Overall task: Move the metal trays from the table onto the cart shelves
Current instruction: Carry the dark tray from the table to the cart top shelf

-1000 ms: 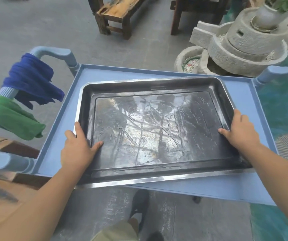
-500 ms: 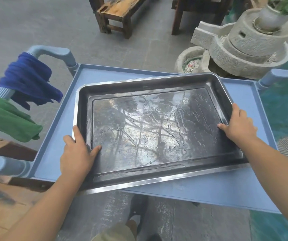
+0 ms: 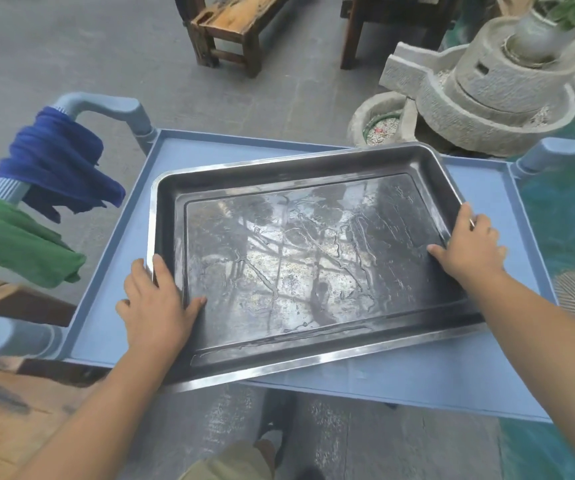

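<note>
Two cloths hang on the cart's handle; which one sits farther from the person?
The blue cloth, draped near the far bend of the handle. The green cloth hangs further down the same handle, closer to the person.

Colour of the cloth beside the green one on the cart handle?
Dark blue cloth, head view.

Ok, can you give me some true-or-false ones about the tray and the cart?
1. The left hand and right hand grip the big rectangular metal tray by its sides. True.
2. The tray is full of food. False: it holds only wet streaks.
3. A dark blue cloth and a green cloth hang on the cart handle. True.
4. The tray lies wholly inside the blue plastic cart shelf. False: its near left corner sticks out past the shelf's front edge.
</note>
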